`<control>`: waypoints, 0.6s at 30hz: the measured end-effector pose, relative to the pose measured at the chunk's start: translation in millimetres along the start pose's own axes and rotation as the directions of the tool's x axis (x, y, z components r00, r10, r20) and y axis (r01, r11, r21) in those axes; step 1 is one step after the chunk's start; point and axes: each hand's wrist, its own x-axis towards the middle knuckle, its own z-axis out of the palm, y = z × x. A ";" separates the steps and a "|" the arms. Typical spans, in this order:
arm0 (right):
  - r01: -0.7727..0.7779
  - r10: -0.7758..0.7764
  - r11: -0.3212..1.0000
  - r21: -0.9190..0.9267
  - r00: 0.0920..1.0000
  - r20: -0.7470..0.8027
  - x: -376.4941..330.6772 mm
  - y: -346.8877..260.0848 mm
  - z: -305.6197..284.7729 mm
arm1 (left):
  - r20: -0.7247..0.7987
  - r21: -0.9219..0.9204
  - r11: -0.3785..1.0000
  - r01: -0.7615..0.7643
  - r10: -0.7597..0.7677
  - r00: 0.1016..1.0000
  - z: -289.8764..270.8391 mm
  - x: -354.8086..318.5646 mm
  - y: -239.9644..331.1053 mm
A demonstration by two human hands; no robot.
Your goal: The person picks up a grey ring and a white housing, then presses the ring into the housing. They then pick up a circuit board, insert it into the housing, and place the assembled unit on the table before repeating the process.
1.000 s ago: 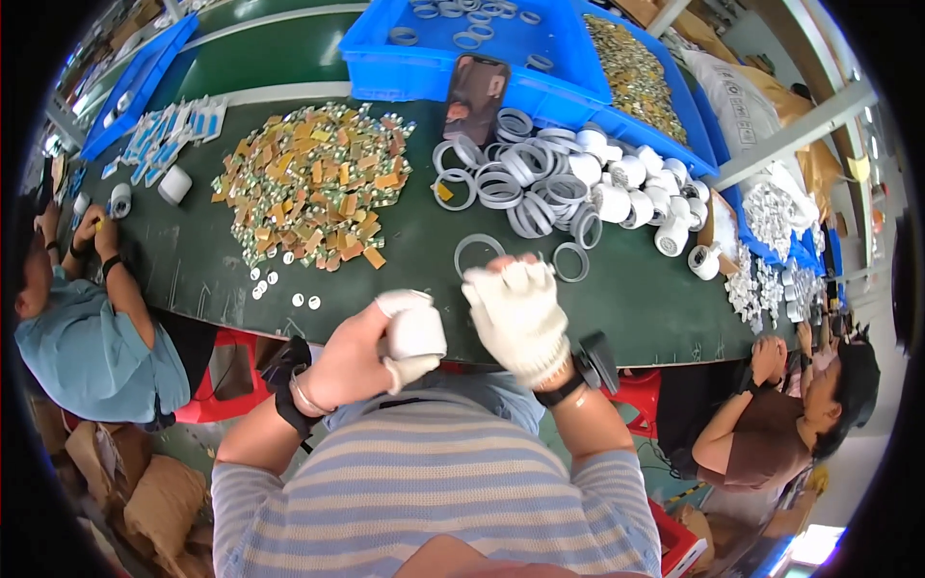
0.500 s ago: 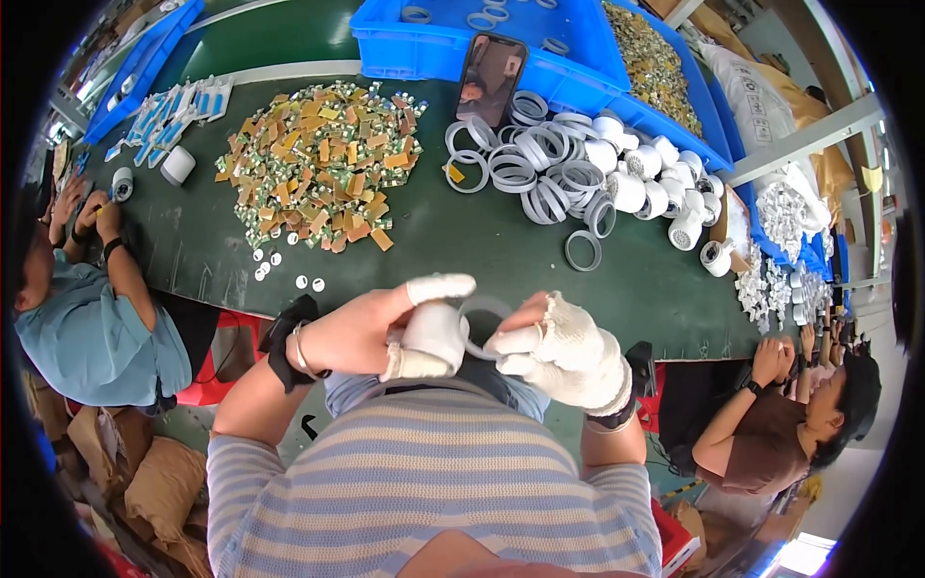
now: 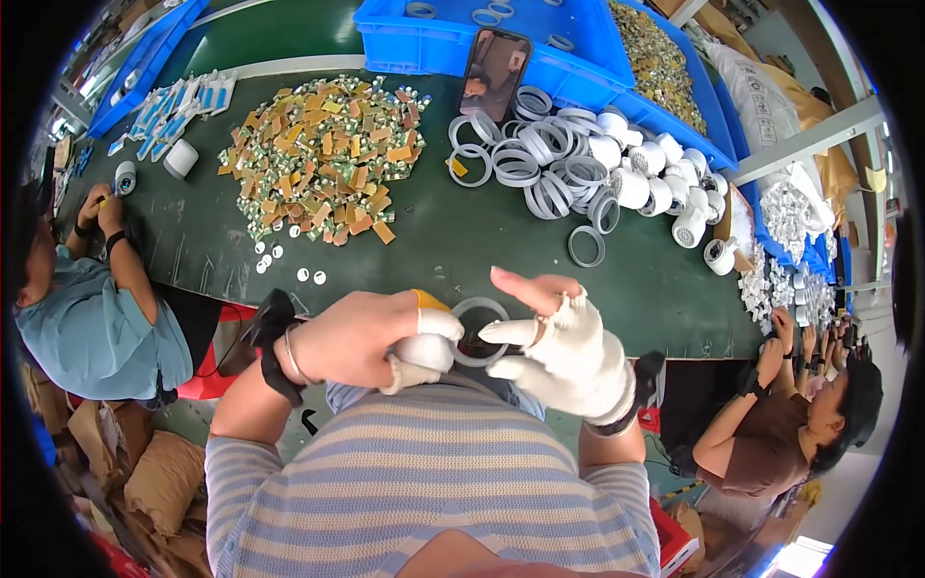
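Note:
My left hand (image 3: 361, 337), with white coverings on its fingertips, is closed around a white rounded plastic housing (image 3: 424, 353). A yellow-orange patch shows at its upper fingers; I cannot tell what it is. A pale grey ring (image 3: 480, 304) stands on edge between my hands, its left side against the left fingertips. My right hand (image 3: 570, 356) wears a white knit glove with the thumb bare. Its fingers are apart and the thumb is raised; two fingertips reach over the ring's right side. Whether they press on it is hard to see.
Ahead lie a heap of small circuit boards (image 3: 328, 154), a pile of grey rings (image 3: 549, 159) and white housings (image 3: 631, 189). A phone (image 3: 496, 72) leans on a blue bin (image 3: 414, 58). Small white discs (image 3: 303, 275) lie nearer. Co-workers sit left (image 3: 101, 318) and right (image 3: 771, 433).
My right hand has gone from pinching the ring to spread fingers with the thumb lifted. The left hand has turned the housing, and the ring now faces me more fully.

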 end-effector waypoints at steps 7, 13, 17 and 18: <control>0.101 -0.107 0.948 0.302 0.994 0.004 -8.9 15.3 1.1 | -0.252 -0.727 0.680 -0.091 -0.141 0.957 27.2 6.4 -20.3; 0.050 -0.058 0.952 0.301 0.998 0.017 -3.4 5.7 7.9 | -0.180 -0.984 0.065 -0.168 -0.304 0.936 43.8 10.9 -16.9; -0.299 0.330 0.709 0.638 0.941 0.074 -16.0 0.4 18.4 | -0.209 -0.969 -0.103 -0.224 -0.140 0.968 63.6 15.0 -26.1; -0.253 0.289 0.814 0.523 0.957 0.014 -13.9 1.2 18.4 | -0.206 -0.969 -0.104 -0.222 -0.142 0.968 65.0 17.2 -24.8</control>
